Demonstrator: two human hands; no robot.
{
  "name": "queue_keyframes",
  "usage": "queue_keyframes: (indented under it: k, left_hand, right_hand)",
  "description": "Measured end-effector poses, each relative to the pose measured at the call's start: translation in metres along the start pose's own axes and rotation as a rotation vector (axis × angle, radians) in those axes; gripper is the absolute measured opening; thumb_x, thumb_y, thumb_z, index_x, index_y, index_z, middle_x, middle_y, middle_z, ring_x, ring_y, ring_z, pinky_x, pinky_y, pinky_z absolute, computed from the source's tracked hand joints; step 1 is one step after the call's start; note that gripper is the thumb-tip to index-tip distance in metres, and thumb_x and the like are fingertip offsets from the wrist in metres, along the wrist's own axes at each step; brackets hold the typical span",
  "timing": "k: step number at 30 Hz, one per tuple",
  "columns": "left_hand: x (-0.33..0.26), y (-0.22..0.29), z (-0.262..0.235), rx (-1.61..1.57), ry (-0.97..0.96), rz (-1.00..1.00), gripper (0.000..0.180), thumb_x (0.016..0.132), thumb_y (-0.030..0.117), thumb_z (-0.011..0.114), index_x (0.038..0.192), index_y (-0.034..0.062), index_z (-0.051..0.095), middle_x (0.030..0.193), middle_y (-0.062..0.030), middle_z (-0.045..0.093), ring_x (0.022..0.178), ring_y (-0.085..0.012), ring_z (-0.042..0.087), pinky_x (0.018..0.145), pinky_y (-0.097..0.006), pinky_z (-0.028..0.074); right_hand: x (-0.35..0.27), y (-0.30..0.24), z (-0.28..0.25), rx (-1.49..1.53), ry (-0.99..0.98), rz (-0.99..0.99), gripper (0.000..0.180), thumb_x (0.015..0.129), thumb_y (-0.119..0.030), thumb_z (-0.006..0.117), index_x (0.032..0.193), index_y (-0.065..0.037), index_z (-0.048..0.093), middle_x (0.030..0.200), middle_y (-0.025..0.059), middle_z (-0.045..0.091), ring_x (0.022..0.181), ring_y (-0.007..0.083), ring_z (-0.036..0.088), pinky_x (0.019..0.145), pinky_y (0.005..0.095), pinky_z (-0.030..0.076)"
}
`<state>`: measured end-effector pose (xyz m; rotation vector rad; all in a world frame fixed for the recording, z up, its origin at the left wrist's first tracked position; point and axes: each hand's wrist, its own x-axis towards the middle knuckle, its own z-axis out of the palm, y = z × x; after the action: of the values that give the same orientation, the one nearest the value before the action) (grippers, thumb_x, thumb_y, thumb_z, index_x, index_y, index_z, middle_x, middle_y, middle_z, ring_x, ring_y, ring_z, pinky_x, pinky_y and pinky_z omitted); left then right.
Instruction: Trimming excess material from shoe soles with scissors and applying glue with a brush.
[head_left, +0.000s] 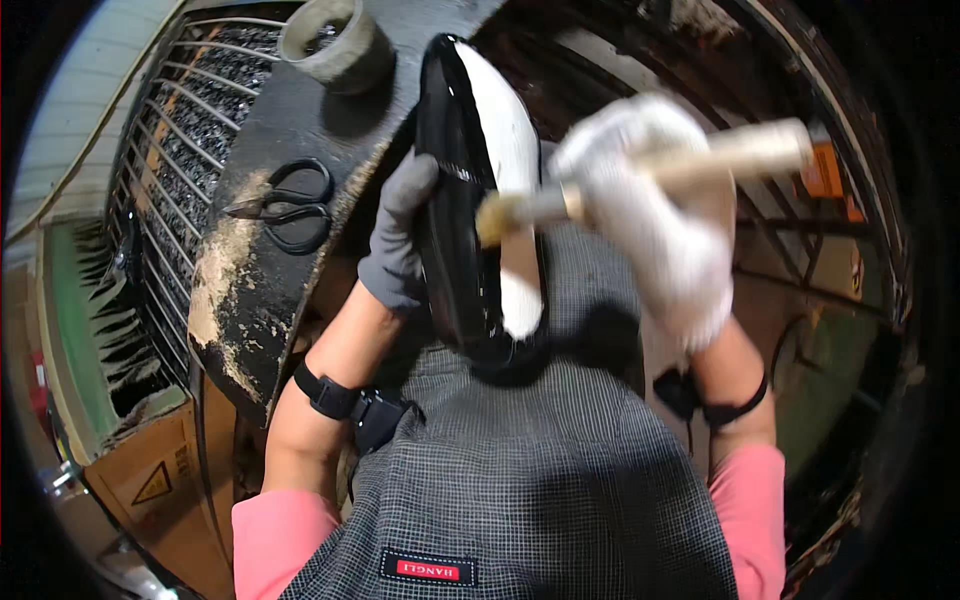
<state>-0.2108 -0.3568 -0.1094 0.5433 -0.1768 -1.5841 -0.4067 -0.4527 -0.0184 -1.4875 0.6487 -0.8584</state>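
My left hand [398,235], in a grey glove, grips the side of a glossy black shoe [445,250]. The shoe stands lengthwise above my lap, with its white underside [510,125] turned up. In a white knitted glove, my right hand [660,225] is closed round a brush [735,155] with a pale wooden handle and a metal collar. Its yellowish bristles lie against the shoe, where the black edge meets the white strip. Motion blurs the right hand and the handle. Much of my left hand's fingers is hidden behind the shoe.
A dark, worn bench board [255,290] juts in at the left. Black-handled scissors [300,205] lie on it, and a grimy cup [340,55] stands at its far end. Left of it is a metal wire rack [185,130]. A checked apron [520,480] covers my lap.
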Motion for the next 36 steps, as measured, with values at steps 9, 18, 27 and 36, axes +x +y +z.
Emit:
queue_keyframes:
  k: [9, 18, 27, 36]
  left_hand:
    - [0.032, -0.032, 0.010, -0.300, -0.009, -0.281, 0.066, 0.096, 0.044, 0.065, 0.145, 0.0028, 0.053, 0.138, -0.0198, 0.064, 0.126, -0.0358, 0.063, 0.112, -0.051, 0.049]
    - [0.059, -0.056, -0.002, -0.328, 0.036, -0.278, 0.066, 0.097, 0.057, 0.057, 0.144, 0.0117, 0.058, 0.139, -0.0129, 0.065, 0.124, -0.0318, 0.064, 0.110, -0.049, 0.049]
    - [0.172, -0.023, 0.016, 0.661, 0.096, -0.312, 0.043, 0.092, 0.024, 0.079, 0.125, 0.0038, 0.061, 0.108, -0.0068, 0.070, 0.095, -0.0187, 0.070, 0.087, -0.035, 0.061]
    - [0.368, -0.030, 0.017, 2.026, 0.267, 0.271, 0.075, 0.083, 0.040, 0.084, 0.143, 0.0059, 0.055, 0.129, -0.0201, 0.067, 0.112, -0.0334, 0.069, 0.101, -0.044, 0.054]
  right_hand:
    - [-0.010, -0.010, -0.052, -0.082, -0.325, -0.087, 0.012, 0.084, -0.008, 0.073, 0.090, -0.001, 0.064, 0.089, 0.0068, 0.064, 0.086, 0.0156, 0.064, 0.075, 0.0301, 0.050]
    - [0.035, 0.035, -0.095, 0.012, -0.383, -0.037, 0.014, 0.088, -0.007, 0.072, 0.088, -0.004, 0.059, 0.084, 0.0047, 0.065, 0.080, 0.0120, 0.066, 0.075, 0.0302, 0.054]
    - [0.136, -0.004, -0.215, 0.297, 0.396, -0.459, 0.021, 0.103, -0.026, 0.064, 0.086, -0.013, 0.065, 0.070, -0.0008, 0.060, 0.066, 0.0139, 0.060, 0.068, 0.0294, 0.053]
    - [0.142, 0.028, -0.286, -0.563, 0.525, -0.466, 0.042, 0.103, -0.018, 0.056, 0.142, -0.002, 0.060, 0.133, 0.0103, 0.066, 0.106, 0.0127, 0.066, 0.078, 0.0206, 0.052]
